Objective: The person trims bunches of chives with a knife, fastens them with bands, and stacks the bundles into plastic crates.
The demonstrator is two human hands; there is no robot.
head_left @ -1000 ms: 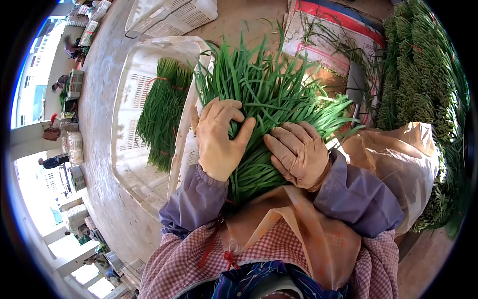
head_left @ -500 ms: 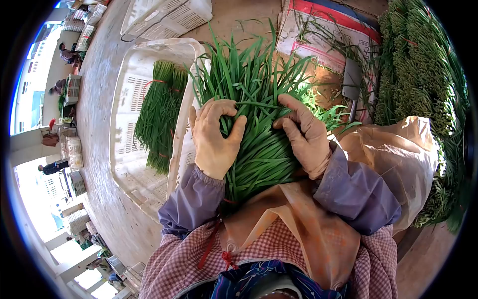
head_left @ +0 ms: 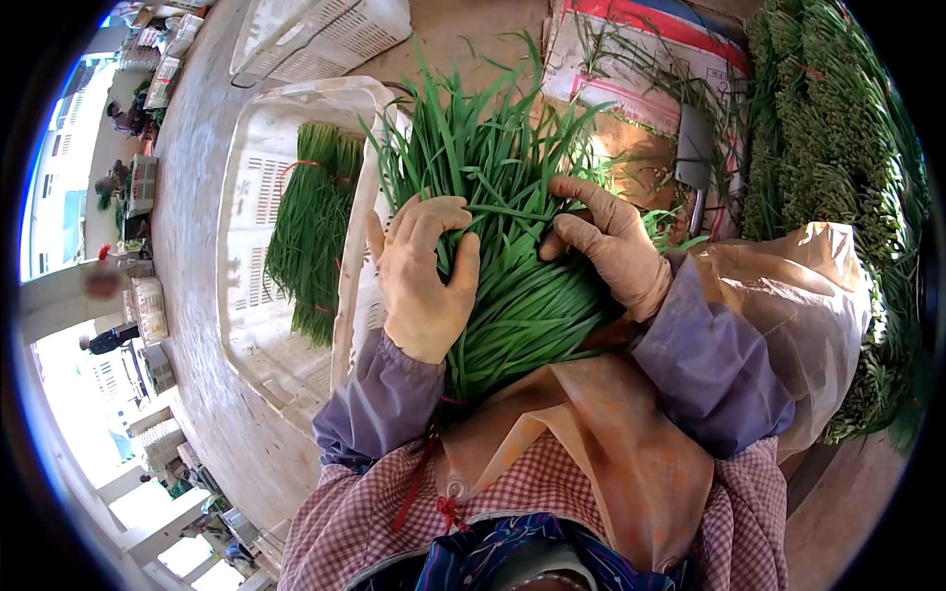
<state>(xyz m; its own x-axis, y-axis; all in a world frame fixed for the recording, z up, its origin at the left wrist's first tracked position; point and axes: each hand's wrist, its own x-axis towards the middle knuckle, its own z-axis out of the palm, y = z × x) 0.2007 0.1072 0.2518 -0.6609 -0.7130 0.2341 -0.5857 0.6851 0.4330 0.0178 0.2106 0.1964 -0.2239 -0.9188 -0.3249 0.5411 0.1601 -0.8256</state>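
Head view: loose green leaves [head_left: 522, 320] lie in a thick bunch in front of the person, their lower end meeting the brownish plastic apron [head_left: 631, 424] and their tips fanning away. The left hand [head_left: 419, 286] curls over the bunch's left side, with a narrow gap between thumb and fingers; whether its grip is closed on any leaves, I cannot tell. The right hand [head_left: 616, 251] bends over the other side, thumb and forefinger touching or almost touching the leaves and a small gap between their tips; whether this grip has caught a leaf, I cannot tell either. Both wrists come out of purple sleeves [head_left: 379, 394], worn over a checked garment [head_left: 340, 502].

Just beside the bunch, past the left hand, a white crate [head_left: 225, 236] stands on the floor [head_left: 197, 295]. Inside it are tied greens [head_left: 310, 227] with red bands [head_left: 307, 164] around them. Another crate [head_left: 335, 39] is beyond. Past the leaf tips, a printed sack [head_left: 621, 71] lies flat with scraps of leaf on it, and a grey blade [head_left: 693, 148] at its near edge. Near the right sleeve sits a crumpled plastic sheet [head_left: 783, 305], beside a tall heap of greens [head_left: 823, 118]. Far off to the left, a person [head_left: 110, 340] in dark clothes is near more crates [head_left: 148, 305].
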